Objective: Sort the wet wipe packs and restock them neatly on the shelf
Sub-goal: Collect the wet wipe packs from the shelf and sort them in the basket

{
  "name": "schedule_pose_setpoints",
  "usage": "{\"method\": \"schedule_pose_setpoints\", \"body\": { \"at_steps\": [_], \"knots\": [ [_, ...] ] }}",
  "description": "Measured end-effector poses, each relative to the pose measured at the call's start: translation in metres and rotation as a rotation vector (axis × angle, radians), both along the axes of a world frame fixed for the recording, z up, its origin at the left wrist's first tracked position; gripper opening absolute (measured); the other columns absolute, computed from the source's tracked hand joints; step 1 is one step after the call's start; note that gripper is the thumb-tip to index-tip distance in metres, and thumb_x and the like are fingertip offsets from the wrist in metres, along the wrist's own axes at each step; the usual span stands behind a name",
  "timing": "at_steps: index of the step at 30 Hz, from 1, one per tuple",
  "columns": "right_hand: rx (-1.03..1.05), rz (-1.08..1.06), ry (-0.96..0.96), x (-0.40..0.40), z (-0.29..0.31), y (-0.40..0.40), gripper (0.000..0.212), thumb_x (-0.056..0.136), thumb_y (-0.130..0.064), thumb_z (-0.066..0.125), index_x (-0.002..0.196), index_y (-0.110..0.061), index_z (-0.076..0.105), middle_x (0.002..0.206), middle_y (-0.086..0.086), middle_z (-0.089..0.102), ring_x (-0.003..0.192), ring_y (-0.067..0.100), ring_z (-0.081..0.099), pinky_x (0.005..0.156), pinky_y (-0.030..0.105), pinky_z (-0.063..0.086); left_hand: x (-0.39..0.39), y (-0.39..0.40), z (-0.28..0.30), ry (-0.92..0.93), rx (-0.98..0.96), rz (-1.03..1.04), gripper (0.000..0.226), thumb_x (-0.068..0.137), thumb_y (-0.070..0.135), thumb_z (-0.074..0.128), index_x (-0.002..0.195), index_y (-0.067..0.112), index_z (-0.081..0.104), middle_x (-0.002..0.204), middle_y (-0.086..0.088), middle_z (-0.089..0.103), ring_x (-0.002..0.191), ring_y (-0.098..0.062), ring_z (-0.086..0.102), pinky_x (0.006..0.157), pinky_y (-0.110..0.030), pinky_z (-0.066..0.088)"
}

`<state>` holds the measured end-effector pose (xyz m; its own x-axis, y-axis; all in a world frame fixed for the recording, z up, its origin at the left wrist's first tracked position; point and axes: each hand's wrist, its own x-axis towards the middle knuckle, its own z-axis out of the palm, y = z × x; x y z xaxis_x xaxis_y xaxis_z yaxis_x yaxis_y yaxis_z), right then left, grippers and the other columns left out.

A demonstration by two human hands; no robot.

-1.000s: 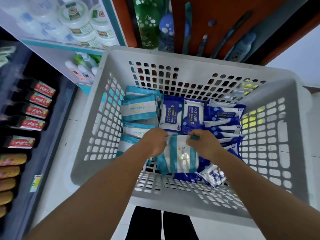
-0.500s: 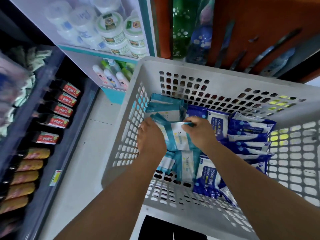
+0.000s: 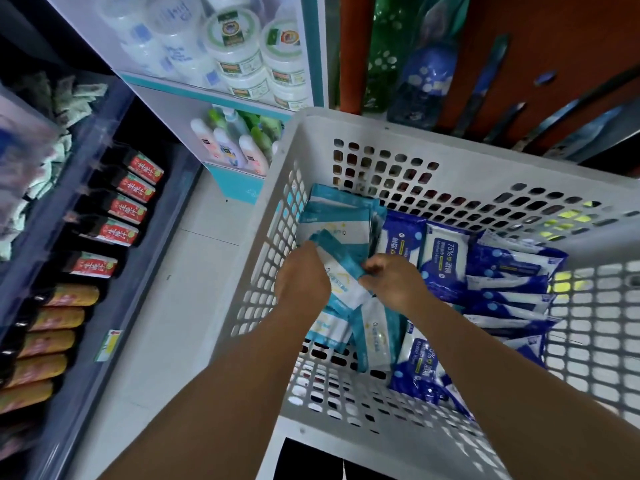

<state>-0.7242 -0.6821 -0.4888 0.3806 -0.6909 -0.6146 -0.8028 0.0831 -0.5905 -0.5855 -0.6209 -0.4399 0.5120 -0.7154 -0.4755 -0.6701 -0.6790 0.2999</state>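
Teal pack now lifted between hands

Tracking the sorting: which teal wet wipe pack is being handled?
The teal pack lifted between left hand and right hand; other teal packs lie loose in the basket.

Shop aisle, pale tile floor. Left: dark shelf unit w/ rows of dark bottles, red labels, orange-labelled ones lower down; yellow price tag on shelf edge. Ahead: white shelf w/ teal trim, round white tubs up top, small white bottles below. Top right: orange-brown wall panel, green plastic item and blue one against it. Light even, blurry at edges.
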Motion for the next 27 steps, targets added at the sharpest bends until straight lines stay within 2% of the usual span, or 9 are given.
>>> {"method": "schedule_pose_setpoints", "body": {
  "at_steps": [3, 6, 8, 11, 16, 19, 23, 25, 27],
  "knots": [
    [-0.132, -0.042, -0.021, 0.007, -0.001, 0.0, 0.024, 0.089, -0.021, 0.064, 0.111, -0.011, 0.065, 0.106, 0.006, 0.064, 0.098, 0.023, 0.06, 0.076, 0.025, 0.042, -0.003, 0.002, 0.002, -0.167, 0.026, -0.15, 0.058, 0.085, 0.002, 0.057, 0.136, 0.009, 0.031, 0.135, -0.012, 0.042, 0.123, -0.026, 0.042, 0.101, -0.032, 0.038],
    [-0.184, -0.066, 0.024, 0.013, 0.0, 0.001, 0.038, 0.085, -0.021, 0.068, 0.121, -0.013, 0.055, 0.116, 0.011, 0.051, 0.105, 0.026, 0.054, 0.083, 0.026, 0.042, -0.006, 0.005, 0.001, -0.288, 0.013, -0.42, 0.087, 0.083, 0.005, 0.06, 0.149, 0.015, 0.004, 0.152, -0.01, 0.012, 0.137, -0.028, 0.02, 0.112, -0.036, 0.025],
    [-0.101, -0.042, 0.113, 0.012, -0.001, 0.004, 0.05, 0.083, -0.024, 0.068, 0.127, -0.013, 0.046, 0.121, 0.011, 0.049, 0.108, 0.03, 0.054, 0.088, 0.034, 0.046, -0.005, 0.006, -0.003, -0.314, 0.075, -0.57, 0.095, 0.085, 0.008, 0.059, 0.151, 0.02, -0.008, 0.156, -0.009, -0.002, 0.141, -0.031, 0.01, 0.115, -0.039, 0.017],
    [-0.051, 0.038, 0.217, 0.009, -0.004, 0.007, 0.046, 0.084, -0.027, 0.066, 0.122, -0.011, 0.046, 0.116, 0.009, 0.059, 0.104, 0.028, 0.058, 0.078, 0.03, 0.044, -0.004, 0.007, -0.012, -0.322, 0.171, -0.73, 0.087, 0.091, 0.012, 0.052, 0.151, 0.019, -0.011, 0.158, -0.009, -0.008, 0.145, -0.033, -0.002, 0.117, -0.042, 0.008],
    [-0.054, 0.035, 0.115, 0.023, -0.009, 0.009, 0.044, 0.083, -0.024, 0.068, 0.124, -0.014, 0.053, 0.117, 0.007, 0.062, 0.106, 0.025, 0.058, 0.083, 0.031, 0.045, -0.003, 0.003, -0.022, -0.394, 0.172, -0.831, 0.062, 0.099, 0.013, 0.031, 0.15, 0.004, -0.004, 0.158, -0.015, -0.01, 0.146, -0.033, -0.009, 0.118, -0.043, 0.004],
    [-0.165, -0.011, -0.002, 0.031, -0.013, 0.01, 0.033, 0.082, -0.023, 0.07, 0.11, -0.012, 0.059, 0.102, 0.005, 0.065, 0.093, 0.022, 0.06, 0.072, 0.028, 0.043, 0.001, 0.0, -0.026, -0.377, 0.147, -0.817, 0.061, 0.1, 0.013, 0.03, 0.15, 0.008, -0.003, 0.158, -0.015, -0.004, 0.146, -0.031, -0.004, 0.117, -0.041, 0.007],
    [-0.094, -0.064, -0.167, 0.019, -0.007, 0.008, 0.036, 0.082, -0.01, 0.069, 0.115, -0.012, 0.056, 0.098, -0.002, 0.059, 0.09, 0.016, 0.058, 0.076, 0.023, 0.043, 0.002, -0.002, -0.028, -0.439, 0.187, -0.841, 0.05, 0.098, 0.015, 0.033, 0.145, 0.003, 0.018, 0.148, -0.017, 0.024, 0.142, -0.033, 0.015, 0.115, -0.041, 0.015],
    [-0.095, -0.053, -0.159, 0.009, -0.005, 0.007, 0.037, 0.083, -0.009, 0.067, 0.118, -0.012, 0.053, 0.102, -0.002, 0.057, 0.095, 0.015, 0.057, 0.08, 0.023, 0.043, -0.003, -0.004, -0.027, -0.471, 0.199, -0.853, 0.044, 0.096, 0.014, 0.035, 0.138, 0.003, 0.029, 0.139, -0.016, 0.036, 0.131, -0.033, 0.031, 0.109, -0.039, 0.024],
    [-0.137, -0.047, -0.07, -0.003, -0.007, 0.007, 0.034, 0.085, -0.01, 0.065, 0.117, -0.012, 0.053, 0.105, 0.001, 0.058, 0.097, 0.018, 0.057, 0.08, 0.025, 0.044, -0.007, -0.008, -0.026, -0.468, 0.211, -0.854, 0.042, 0.095, 0.011, 0.036, 0.136, 0.002, 0.033, 0.135, -0.016, 0.039, 0.125, -0.031, 0.037, 0.105, -0.038, 0.029]
  ]
}}
